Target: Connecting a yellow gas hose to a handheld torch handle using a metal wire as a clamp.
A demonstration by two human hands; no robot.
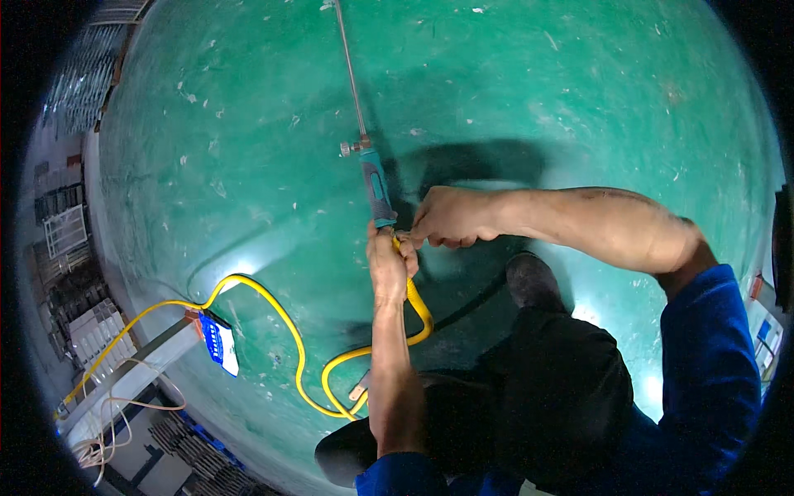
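A gas torch with a teal and grey handle (376, 188) points away from me over the green floor. Its long thin metal tube (351, 74) runs off the top edge, and a small metal valve knob (346, 150) sticks out on the left. At the handle's rear end, my left hand (387, 263) is closed around the yellow hose (422, 312) where it meets the torch. My right hand (455, 217) comes in from the right with its fingers pinched at this joint. Something small and metallic shows between the hands, too small to name.
The hose loops over the green floor (595, 107) and off to the left, across a pale beam (136, 376). A blue and white packet (218, 343) lies by the beam's end. White cord (124, 403) hangs there. Stacked metal parts (78, 78) line the left side. My shoe (535, 281) is below my right hand.
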